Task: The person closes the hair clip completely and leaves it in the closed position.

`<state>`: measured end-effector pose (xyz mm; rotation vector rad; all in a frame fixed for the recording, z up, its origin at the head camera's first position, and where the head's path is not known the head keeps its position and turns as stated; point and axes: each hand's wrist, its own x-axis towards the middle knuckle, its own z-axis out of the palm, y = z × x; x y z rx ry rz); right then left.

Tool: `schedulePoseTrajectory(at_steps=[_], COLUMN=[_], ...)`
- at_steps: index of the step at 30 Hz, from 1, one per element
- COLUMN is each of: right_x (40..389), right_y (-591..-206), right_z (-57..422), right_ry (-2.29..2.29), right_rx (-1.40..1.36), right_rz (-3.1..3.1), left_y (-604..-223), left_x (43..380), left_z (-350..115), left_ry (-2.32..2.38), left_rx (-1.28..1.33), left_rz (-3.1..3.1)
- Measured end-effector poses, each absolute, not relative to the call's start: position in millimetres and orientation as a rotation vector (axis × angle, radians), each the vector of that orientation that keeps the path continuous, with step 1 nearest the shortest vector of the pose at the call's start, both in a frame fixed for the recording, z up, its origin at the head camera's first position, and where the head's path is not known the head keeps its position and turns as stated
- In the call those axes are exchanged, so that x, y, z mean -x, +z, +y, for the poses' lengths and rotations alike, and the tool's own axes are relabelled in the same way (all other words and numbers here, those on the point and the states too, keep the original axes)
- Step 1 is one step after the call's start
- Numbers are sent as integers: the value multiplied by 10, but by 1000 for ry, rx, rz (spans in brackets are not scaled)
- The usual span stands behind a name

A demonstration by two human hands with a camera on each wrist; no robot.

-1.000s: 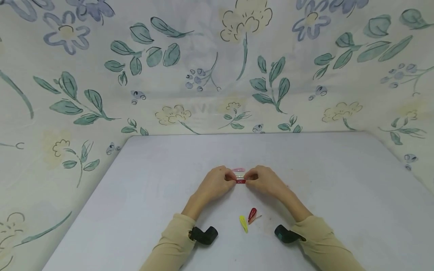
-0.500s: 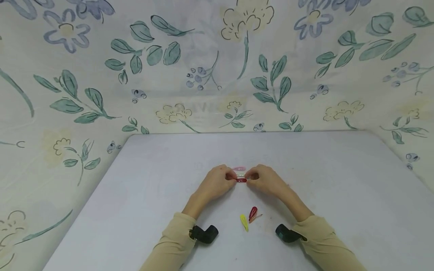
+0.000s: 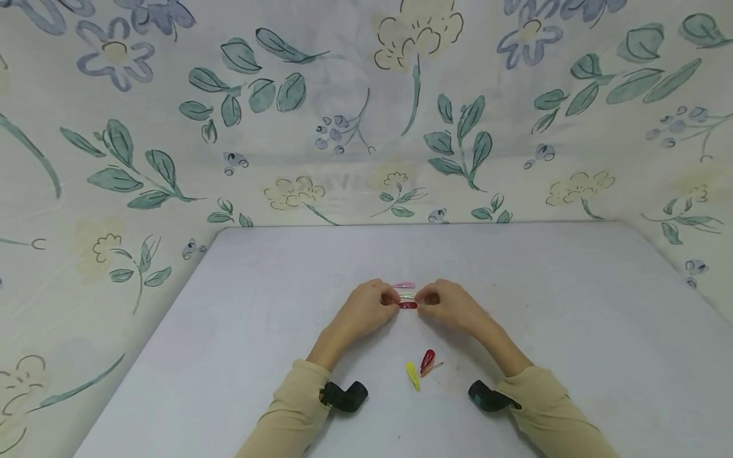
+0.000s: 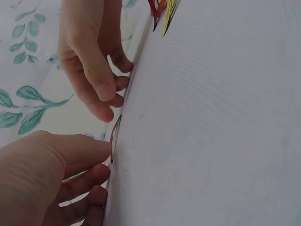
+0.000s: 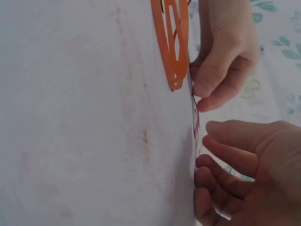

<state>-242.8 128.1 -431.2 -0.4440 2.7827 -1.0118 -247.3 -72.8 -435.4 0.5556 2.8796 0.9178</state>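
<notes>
Six hair clips (image 3: 408, 305), two wrist cameras (image 3: 346, 397), one table (image 3: 172, 356).

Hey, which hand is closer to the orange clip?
Right. The right hand is beyond the orange clip; the left hand is beyond it too, but farther off to the left.

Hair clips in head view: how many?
6 visible: pink clip, pale clip, red clip in a column between left hand and right hand; yellow clip, second red clip, orange clip grouped lower in frame. More may be hidden.

Our right wrist view crops the orange, tapered hair clip (image 5: 184, 42); the left hand (image 3: 366, 306) perhaps partly hides the slender pink clip (image 3: 405, 285).
</notes>
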Motion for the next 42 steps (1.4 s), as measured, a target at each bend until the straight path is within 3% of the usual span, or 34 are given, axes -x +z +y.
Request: schedulePoseTrajectory(at_steps=[19, 32, 42], right_x=[2153, 1796, 1669], right_y=[-4332, -4289, -4191], right_z=[1370, 1438, 1437], right_ry=[-1100, -1034, -932], right_rx=[502, 776, 868], right_rz=[2739, 2675, 2638], left_y=[-4266, -4129, -4029], left_x=[2218, 1799, 1654], left_z=[-840, -778, -751], left_ry=[855, 711, 470], left_rx=[-636, -1048, -1155], left_rz=[2859, 2842, 2720])
